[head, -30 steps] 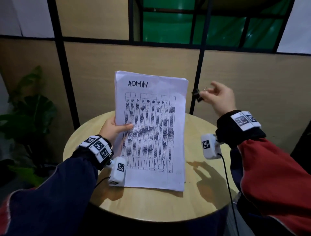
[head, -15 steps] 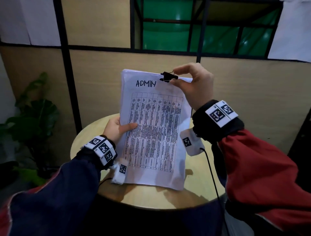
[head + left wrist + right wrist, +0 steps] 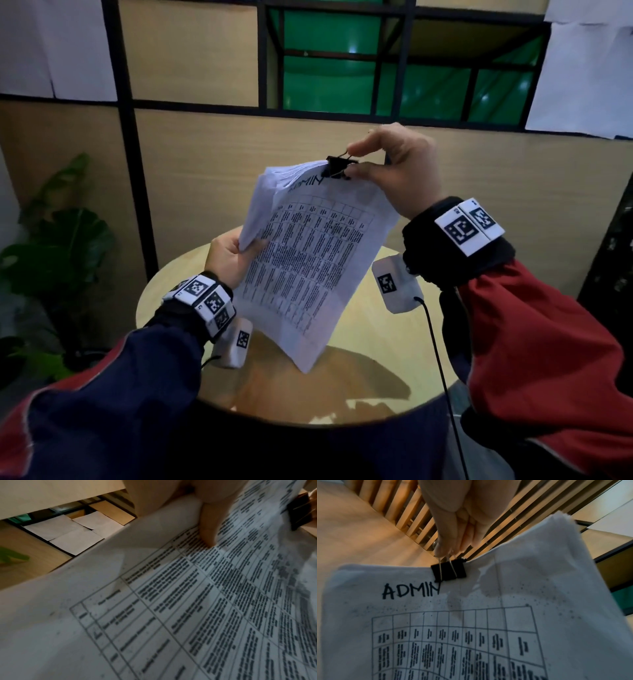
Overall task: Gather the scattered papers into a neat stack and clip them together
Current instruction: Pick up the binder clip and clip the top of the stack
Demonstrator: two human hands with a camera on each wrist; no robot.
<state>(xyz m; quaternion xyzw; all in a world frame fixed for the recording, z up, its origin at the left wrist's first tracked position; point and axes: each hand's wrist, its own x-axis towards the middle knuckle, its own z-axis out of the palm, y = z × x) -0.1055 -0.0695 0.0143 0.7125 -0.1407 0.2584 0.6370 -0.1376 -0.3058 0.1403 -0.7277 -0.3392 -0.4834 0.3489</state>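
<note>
Round table (image 3: pixel 359 383) beneath paper stack (image 3: pixel 315 260) in left hand (image 3: pixel 227 255), right hand (image 3: pixel 394 171) pinching binder clip (image 3: pixel 339 167).

Office, partition panels (image 3: pixel 205 164), round table (image 3: pixel 376 377), plant (image 3: pixel 61 246)

The paper stack (image 3: pixel 308 260) is looking matt and speckled; the binder clip (image 3: pixel 448 571) is showing matt black metal with shiny wire handles. The wooden tabletop (image 3: pixel 359 346) is gleaming smooth, glossy.
</note>
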